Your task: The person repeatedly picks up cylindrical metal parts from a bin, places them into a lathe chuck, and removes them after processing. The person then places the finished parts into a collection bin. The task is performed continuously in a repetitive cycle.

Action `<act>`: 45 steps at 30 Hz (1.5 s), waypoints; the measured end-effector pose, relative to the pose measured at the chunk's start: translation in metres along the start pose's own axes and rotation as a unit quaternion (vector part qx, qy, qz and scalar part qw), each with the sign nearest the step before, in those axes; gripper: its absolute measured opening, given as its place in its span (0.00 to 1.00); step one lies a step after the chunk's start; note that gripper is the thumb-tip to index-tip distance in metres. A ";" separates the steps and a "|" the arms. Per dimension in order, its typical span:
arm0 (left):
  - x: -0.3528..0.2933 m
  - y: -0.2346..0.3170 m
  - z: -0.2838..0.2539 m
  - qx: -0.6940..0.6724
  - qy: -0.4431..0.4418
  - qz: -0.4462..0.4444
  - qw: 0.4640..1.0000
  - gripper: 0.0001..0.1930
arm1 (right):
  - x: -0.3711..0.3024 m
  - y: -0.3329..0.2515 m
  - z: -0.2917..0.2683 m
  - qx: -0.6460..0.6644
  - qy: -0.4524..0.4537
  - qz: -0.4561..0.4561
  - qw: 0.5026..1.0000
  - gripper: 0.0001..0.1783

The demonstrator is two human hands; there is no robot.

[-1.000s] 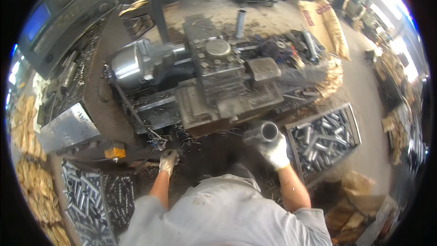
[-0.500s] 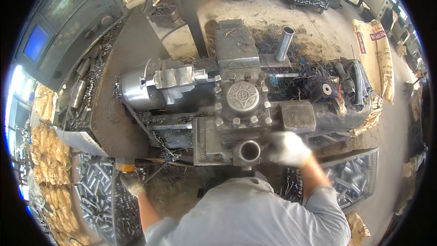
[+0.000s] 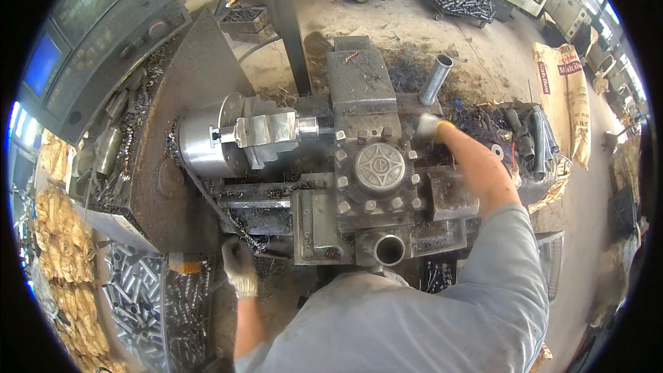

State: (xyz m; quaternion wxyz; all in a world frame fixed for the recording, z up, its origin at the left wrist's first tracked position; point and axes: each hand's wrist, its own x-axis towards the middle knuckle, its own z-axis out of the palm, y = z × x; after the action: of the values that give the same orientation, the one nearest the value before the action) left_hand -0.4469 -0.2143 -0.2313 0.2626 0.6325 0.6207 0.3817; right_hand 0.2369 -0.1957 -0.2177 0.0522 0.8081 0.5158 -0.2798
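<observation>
At the centre of the frame stands a grimy lathe turret (image 3: 378, 166), a block with a round star-patterned cap ringed by bolt heads. The right hand (image 3: 426, 127), in a pale glove with a yellow cuff, reaches up across the right side of the frame and rests on the turret's upper right corner, just below a short upright steel tube (image 3: 436, 79); its fingers curl downward against the metal, but whether they grip anything cannot be told. A second steel tube (image 3: 389, 249) sits in the turret's lower socket, its open end facing the camera just above the person's grey shirt. Left of centre, the bright chuck (image 3: 207, 139) holds a shiny machined block (image 3: 266, 129), whose stub points right toward the turret. The left hand (image 3: 239, 266), in a dirty glove, lies at the lower left of the machine bed, fingers loosely bent and touching the dark edge amid curly swarf; it holds nothing that can be made out. In the lower left corner a bin of cut metal tubes (image 3: 135, 297) sits beside the machine. At the right edge lies a printed paper sack (image 3: 563, 97), and at the upper left a control panel (image 3: 83, 34) with a blue screen.
</observation>
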 end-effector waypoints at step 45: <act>0.256 0.203 0.037 0.229 0.045 0.426 0.874 0.37 | -0.139 -0.170 -0.108 0.233 0.346 -0.111 0.902 0.46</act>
State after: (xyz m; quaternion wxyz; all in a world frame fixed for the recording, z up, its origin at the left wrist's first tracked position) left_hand -0.3145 0.0246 -0.0484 -0.1060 0.8602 0.3723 0.3320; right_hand 0.0895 -0.1885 -0.0223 -0.3512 0.7807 0.5074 -0.0985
